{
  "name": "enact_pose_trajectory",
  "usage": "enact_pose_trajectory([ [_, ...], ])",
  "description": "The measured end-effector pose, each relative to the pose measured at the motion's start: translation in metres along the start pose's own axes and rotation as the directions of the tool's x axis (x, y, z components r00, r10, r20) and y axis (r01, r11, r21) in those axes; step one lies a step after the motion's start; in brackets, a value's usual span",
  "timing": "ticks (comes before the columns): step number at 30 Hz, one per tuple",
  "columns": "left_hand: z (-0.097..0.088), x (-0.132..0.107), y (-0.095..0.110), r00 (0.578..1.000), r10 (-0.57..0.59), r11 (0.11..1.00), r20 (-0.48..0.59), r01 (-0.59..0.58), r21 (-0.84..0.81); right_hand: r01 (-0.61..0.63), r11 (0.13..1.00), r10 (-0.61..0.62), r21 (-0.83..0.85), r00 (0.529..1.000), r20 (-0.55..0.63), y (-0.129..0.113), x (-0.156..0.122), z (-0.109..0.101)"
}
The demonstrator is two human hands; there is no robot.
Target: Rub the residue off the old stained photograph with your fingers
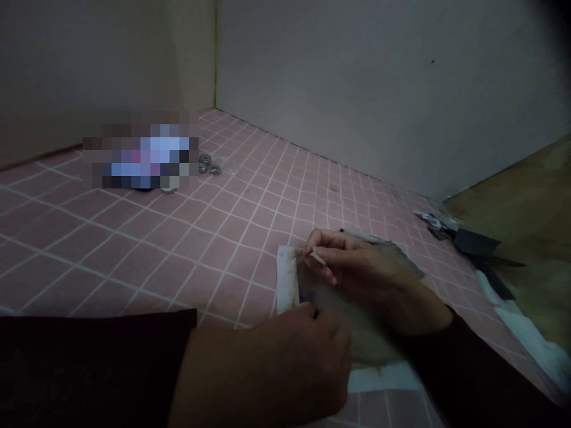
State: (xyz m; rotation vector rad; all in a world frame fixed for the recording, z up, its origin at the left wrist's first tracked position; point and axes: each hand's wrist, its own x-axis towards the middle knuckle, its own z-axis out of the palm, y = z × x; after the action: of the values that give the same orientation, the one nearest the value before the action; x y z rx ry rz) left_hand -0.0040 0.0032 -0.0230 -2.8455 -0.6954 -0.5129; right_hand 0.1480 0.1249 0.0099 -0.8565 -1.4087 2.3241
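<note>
My right hand point(363, 264) is closed in a pinch on a small, pale, short stick-like piece point(317, 257). What the piece is I cannot make out. Nearer to me, my left hand point(307, 356) is curled like a fist with its back to the camera, and its fingertips are hidden. Both hands are over a greyish, murky-looking sheet point(372, 342) that has a white border point(285, 279) along its left and near sides. Behind the right hand, a crumpled grey cloth-like piece point(404, 257) partly shows.
Pink cloth with a white grid point(241, 232) covers the surface. A blurred-out bright screen-like object point(151, 157) and several small round metallic items point(209, 165) lie at far left. Dark flat pieces point(477, 244) and white material point(530, 333) lie right. Walls close the back.
</note>
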Motion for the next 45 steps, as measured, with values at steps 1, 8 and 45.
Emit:
enact_pose_trajectory([
  [1, 0.000, 0.000, 0.000, 1.000, -0.002, 1.000, -0.003, 0.002, 0.003, -0.008, 1.000, 0.008, 0.004, 1.000, -0.001, 0.000, 0.000, 0.000],
  [8, -0.005, -0.001, -0.001, 1.000, 0.011, 0.999, -0.018, -0.010, 0.035, -0.005, 0.999, 0.003, -0.039, 0.999, -0.048, 0.001, -0.001, 0.000],
  [45, -0.007, 0.001, -0.001, 1.000, 0.020, 0.999, 0.013, -0.020, 0.035, -0.047, 0.743, -0.045, -0.668, 0.992, -0.120, -0.019, -0.020, -0.006],
])
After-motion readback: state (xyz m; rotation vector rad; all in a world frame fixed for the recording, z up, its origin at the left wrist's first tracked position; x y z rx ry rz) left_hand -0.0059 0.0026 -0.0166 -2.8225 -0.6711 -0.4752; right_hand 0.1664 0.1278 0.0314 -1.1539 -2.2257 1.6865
